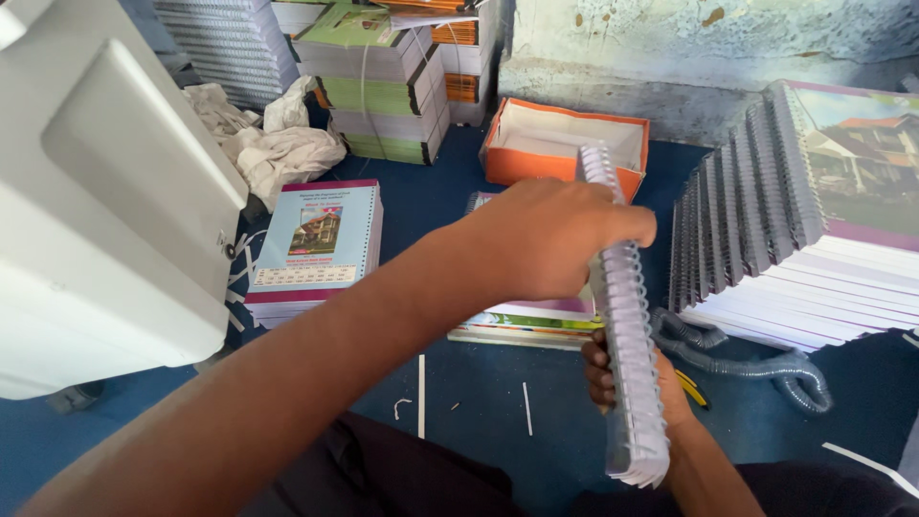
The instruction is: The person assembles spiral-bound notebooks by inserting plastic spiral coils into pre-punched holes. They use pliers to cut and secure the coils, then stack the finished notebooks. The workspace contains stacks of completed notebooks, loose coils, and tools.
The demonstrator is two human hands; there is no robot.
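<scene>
The left hand (550, 239) is closed over the upper part of a spiral-bound notebook (627, 325) held on edge at centre. The right hand (622, 378) grips it from below, fingers curled, though partly hidden. An orange box (536, 163) lies at twelve o'clock, stacked notebooks (766, 220) at three.

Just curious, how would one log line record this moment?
left hand: grips spiral-bound notebook top | right hand: supports it underneath | notebook: upright on edge
</scene>
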